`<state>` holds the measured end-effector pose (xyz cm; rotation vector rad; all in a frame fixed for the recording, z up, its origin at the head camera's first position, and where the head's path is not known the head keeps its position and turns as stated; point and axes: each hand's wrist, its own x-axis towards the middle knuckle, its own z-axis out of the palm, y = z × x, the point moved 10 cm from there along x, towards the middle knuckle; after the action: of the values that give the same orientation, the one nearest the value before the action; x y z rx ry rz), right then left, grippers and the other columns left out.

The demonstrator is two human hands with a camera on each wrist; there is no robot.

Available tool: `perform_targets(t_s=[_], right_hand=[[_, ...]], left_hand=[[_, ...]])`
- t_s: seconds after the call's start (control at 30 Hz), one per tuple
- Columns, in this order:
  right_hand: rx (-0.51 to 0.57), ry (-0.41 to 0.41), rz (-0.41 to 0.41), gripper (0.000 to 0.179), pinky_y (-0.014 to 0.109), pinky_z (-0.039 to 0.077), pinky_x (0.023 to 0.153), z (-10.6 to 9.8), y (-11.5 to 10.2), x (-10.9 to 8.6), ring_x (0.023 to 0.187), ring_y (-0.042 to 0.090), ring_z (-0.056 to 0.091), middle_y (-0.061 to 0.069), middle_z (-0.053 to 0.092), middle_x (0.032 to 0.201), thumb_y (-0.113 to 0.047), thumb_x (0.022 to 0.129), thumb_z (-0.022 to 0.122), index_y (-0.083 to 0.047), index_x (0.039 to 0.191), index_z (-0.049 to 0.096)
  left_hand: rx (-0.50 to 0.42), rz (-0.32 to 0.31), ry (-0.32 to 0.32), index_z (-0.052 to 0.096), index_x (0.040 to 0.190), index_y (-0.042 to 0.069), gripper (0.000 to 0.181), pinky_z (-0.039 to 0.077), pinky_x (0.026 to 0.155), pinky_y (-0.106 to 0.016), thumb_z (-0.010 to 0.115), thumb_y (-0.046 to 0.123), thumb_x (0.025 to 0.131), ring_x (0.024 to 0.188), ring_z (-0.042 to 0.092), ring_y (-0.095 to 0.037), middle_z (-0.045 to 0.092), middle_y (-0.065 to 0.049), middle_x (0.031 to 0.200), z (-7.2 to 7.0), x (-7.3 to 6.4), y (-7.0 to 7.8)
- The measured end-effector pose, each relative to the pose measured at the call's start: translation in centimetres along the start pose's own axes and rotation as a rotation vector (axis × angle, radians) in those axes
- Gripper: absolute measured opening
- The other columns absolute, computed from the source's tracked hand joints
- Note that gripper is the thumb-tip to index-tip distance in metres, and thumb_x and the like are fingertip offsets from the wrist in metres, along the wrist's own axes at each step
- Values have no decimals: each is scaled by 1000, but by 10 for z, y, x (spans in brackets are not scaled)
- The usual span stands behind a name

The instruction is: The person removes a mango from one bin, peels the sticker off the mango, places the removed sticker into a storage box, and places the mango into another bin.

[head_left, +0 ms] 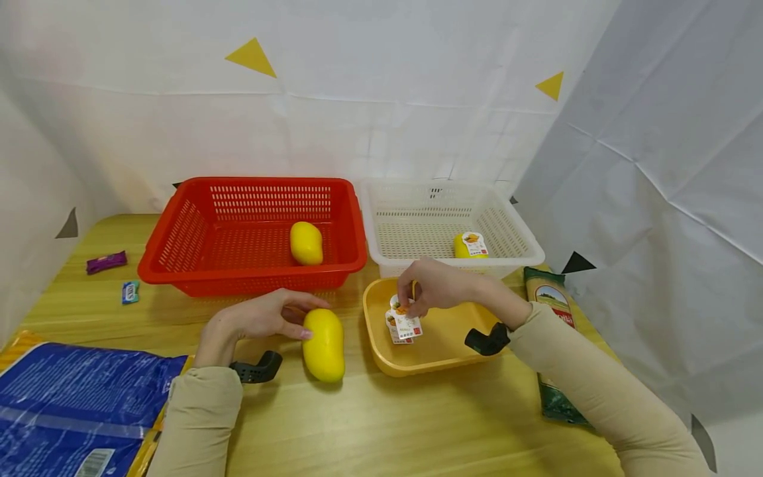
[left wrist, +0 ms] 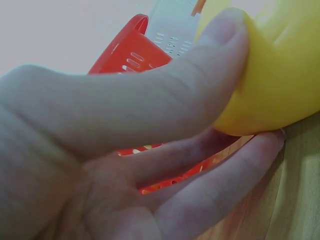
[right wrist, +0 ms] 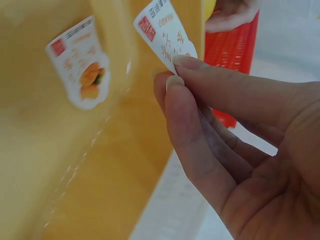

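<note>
A yellow mango [head_left: 324, 346] lies on the table, and my left hand [head_left: 268, 317] grips its upper end. In the left wrist view the thumb presses the near side of the mango [left wrist: 280, 75] and fingertips reach under it. My right hand [head_left: 434, 286] is over the yellow tray [head_left: 459, 361], pinching a white mango label [head_left: 407, 324] between thumb and fingers. A second mango label [right wrist: 82, 65] lies in the tray below it, seen clearly in the right wrist view. The pinched label [right wrist: 165, 32] is partly covered by the fingertips.
Behind stands a red basket [head_left: 205, 278] holding one mango [head_left: 306, 244]. Beside it, a white basket [head_left: 387, 265] holds a mango with a label [head_left: 475, 244]. A blue bag [head_left: 77, 397] and two small wrapped sweets lie left; a green-and-tan packet [head_left: 551, 295] lies right.
</note>
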<state>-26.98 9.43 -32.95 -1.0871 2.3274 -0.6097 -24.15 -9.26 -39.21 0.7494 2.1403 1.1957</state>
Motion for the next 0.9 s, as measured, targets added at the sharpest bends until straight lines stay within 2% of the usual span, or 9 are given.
perform_targets(t_s=[0.4, 0.57, 0.73, 0.9], right_hand=[[-60, -63, 64, 16, 23, 51, 56, 8, 29, -8, 57, 8, 60, -2, 66, 71, -5, 80, 82, -9, 77, 67], [-89, -97, 76, 17, 23, 49, 54, 13, 34, -7, 55, 8, 58, -1, 66, 69, -5, 80, 83, -8, 75, 68], [-102, -126, 69, 17, 23, 53, 54, 19, 36, -3, 54, 9, 61, 1, 63, 67, -1, 78, 83, -6, 74, 67], [-122, -150, 122, 18, 22, 54, 54, 25, 45, -1, 54, 12, 65, 1, 61, 65, 1, 76, 83, -6, 72, 66]], left_hand=[[11, 8, 2, 52, 144, 6, 55, 43, 108, -56, 70, 20, 94, 126, 55, -36, 59, -11, 138, 0, 0, 1], [17, 8, 4, 52, 143, 6, 55, 43, 108, -56, 71, 20, 94, 126, 55, -36, 59, -11, 138, 0, 0, 2], [9, 5, 2, 52, 143, 6, 55, 43, 108, -56, 71, 19, 94, 126, 55, -36, 60, -11, 138, 0, 0, 1], [1, 13, -2, 52, 143, 5, 54, 43, 108, -55, 70, 18, 94, 126, 55, -36, 59, -11, 138, 1, 1, 1]])
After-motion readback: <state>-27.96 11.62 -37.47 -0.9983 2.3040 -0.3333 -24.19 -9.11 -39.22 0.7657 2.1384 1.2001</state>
